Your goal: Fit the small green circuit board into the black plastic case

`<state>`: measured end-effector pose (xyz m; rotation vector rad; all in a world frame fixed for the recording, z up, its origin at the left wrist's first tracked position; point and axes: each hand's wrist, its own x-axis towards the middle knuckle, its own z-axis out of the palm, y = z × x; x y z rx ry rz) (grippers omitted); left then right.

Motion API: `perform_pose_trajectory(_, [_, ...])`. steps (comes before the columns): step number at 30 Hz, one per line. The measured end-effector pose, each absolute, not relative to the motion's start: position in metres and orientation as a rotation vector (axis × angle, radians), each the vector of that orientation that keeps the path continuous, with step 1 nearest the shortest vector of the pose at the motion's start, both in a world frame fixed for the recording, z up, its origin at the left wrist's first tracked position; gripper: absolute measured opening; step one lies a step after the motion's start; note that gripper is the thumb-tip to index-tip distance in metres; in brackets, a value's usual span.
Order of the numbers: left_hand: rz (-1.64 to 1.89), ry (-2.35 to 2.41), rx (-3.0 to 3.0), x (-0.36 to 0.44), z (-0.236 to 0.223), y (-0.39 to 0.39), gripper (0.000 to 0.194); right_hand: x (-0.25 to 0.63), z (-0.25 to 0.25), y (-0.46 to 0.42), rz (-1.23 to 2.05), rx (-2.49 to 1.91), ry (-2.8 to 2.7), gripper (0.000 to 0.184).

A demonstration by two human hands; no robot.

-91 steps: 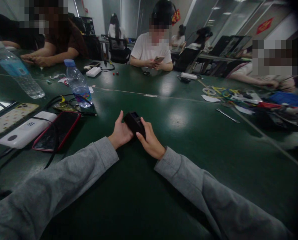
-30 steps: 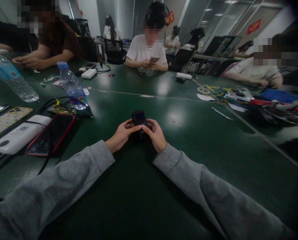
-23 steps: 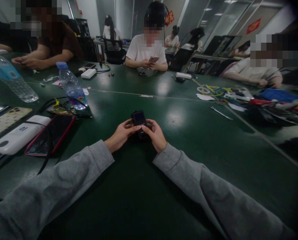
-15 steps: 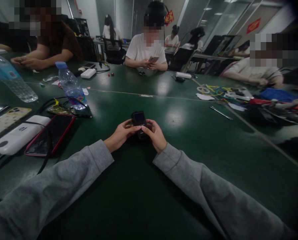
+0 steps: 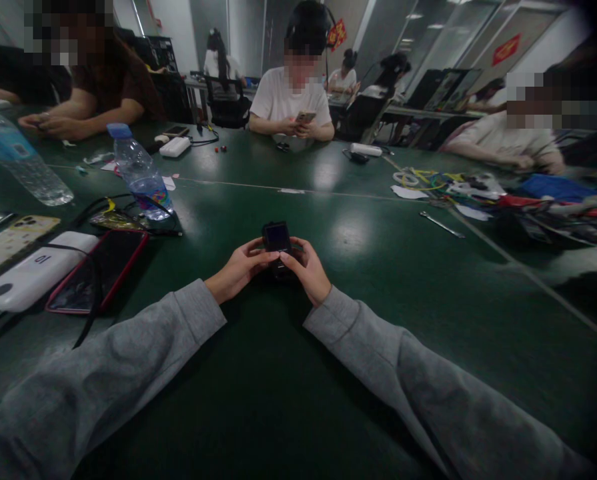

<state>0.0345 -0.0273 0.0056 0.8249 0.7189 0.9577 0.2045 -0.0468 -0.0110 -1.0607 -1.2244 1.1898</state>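
Observation:
Between my two hands is a small black device with a dark screen (image 5: 277,234), tilted so the screen faces me. Its exact kind I cannot make out. My left hand (image 5: 241,269) grips its left side, fingers behind and thumb across the lower front. On the right side my right hand (image 5: 308,269) holds it the same way, and the two thumb tips nearly meet below the screen. The device is on or just above the dark green table (image 5: 268,360); its underside is hidden.
To the left lie a red-edged phone (image 5: 101,273), a white power bank (image 5: 33,273) and a patterned phone case (image 5: 15,243). Two water bottles (image 5: 145,177) stand behind them. At right are a wrench (image 5: 441,225) and a heap of cables (image 5: 543,207). Several people sit around.
The whole view has shifted very slightly. Both hands keep the same hold on the black device, with thumbs in the same place.

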Motion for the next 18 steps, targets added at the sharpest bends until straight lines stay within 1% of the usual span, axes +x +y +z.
perform_pose_trajectory(10, [0.966, 0.728, 0.846, 0.0345, 0.0056, -0.0268, 0.058, 0.2017, -0.0091, -0.0493, 1.157, -1.059, -1.228, 0.059])
perform_pose_trajectory(18, [0.98, 0.689, 0.811, 0.0336, 0.0045, -0.0259, 0.049, 0.2014, -0.0109, -0.0491, 1.168, -1.048, -1.23, 0.059])
